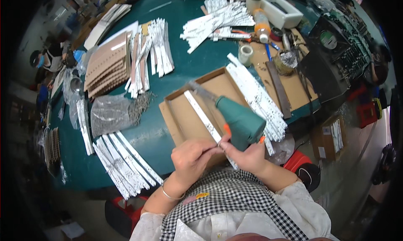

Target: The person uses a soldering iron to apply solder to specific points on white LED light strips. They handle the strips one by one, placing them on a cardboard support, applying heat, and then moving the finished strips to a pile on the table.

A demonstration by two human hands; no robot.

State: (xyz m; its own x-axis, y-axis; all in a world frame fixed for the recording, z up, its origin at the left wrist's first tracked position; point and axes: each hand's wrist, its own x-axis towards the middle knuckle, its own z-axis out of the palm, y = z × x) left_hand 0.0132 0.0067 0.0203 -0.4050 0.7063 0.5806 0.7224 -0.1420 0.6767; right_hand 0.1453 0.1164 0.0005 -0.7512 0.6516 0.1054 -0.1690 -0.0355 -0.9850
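A workroom with a green table [145, 119] is spreading across the middle of the frame.
Soft light is laying a pale sheen on the tabletop left of centre, while a bright pane, possibly a window, [58, 13] is glowing at the upper left. Grey floor [357, 165] is showing at the right, looking paler there than at the dim lower left. A red stool [366, 112] is standing at the far right, and other red seating is peeking out at the table's near edge. A carton [325, 150] is sitting on the floor at the right.
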